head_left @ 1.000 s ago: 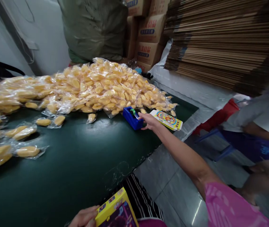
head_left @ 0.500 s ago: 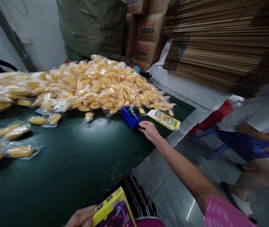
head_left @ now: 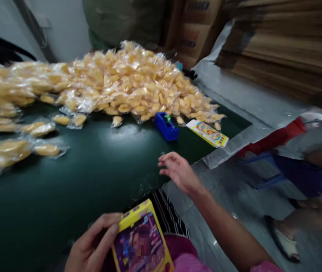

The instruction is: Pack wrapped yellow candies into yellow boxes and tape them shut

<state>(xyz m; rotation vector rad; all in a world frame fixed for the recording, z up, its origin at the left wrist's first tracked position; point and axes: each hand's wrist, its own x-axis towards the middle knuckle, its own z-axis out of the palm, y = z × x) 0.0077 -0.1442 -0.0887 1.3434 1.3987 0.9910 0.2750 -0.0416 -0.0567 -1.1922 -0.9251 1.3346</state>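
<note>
- Head view: the left hand (head_left: pixel 93 241) had its thumb and fingers clamped on the left edge of a yellow printed box (head_left: pixel 145 240), tilted over the person's lap.
- The right hand (head_left: pixel 180 173) hung near the table edge, its fingers bent; whether they pinched anything could not be told.
- Beyond it, apart from the fingers, a blue tape dispenser (head_left: pixel 167 128) stood on the dark green table (head_left: pixel 101 181), beside a flat printed carton (head_left: pixel 208 133).
- Behind lay a heap of wrapped yellow pieces (head_left: pixel 138 83).

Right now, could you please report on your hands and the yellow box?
Left hand holding yellow box. Right hand apart from dispenser, grip unclear. Flat carton beside dispenser.
</note>
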